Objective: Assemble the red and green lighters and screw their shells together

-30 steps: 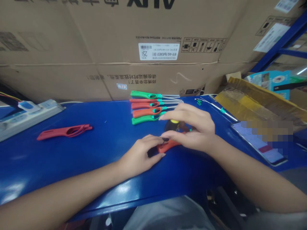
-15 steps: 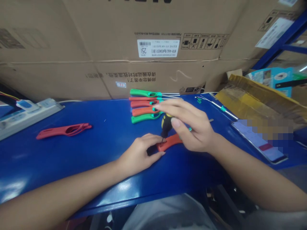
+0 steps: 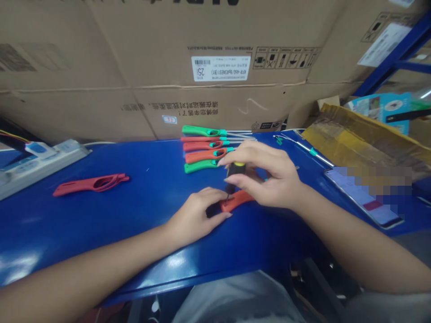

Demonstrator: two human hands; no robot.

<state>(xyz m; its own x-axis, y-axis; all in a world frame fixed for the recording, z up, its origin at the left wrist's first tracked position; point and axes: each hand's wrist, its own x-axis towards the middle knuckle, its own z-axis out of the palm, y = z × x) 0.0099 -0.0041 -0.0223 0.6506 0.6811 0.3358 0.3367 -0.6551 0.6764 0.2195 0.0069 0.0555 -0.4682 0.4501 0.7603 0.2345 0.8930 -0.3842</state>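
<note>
My right hand (image 3: 272,177) is closed round a short black and yellow screwdriver (image 3: 231,183). The screwdriver stands nearly upright, its tip at the end of an orange lighter handle (image 3: 240,200) lying on the blue table. My left hand (image 3: 200,214) grips that same end between thumb and fingers. Part of the orange handle is hidden under my right hand. Just beyond my hands lie several gas lighters in a row, among them a green one (image 3: 198,130) and an orange one (image 3: 204,155), with metal tubes pointing right.
A red handle shell (image 3: 90,184) lies on the table (image 3: 111,237) at left, near a white power strip (image 3: 63,154). At right are a phone (image 3: 363,197), a loose metal tube (image 3: 314,152) and a yellow-taped cardboard piece (image 3: 363,143). A large carton (image 3: 144,58) stands behind.
My right fingers have shifted round the screwdriver, and its handle now stands more upright. The screwdriver tip and my left hand stay at the same end of the orange handle.
</note>
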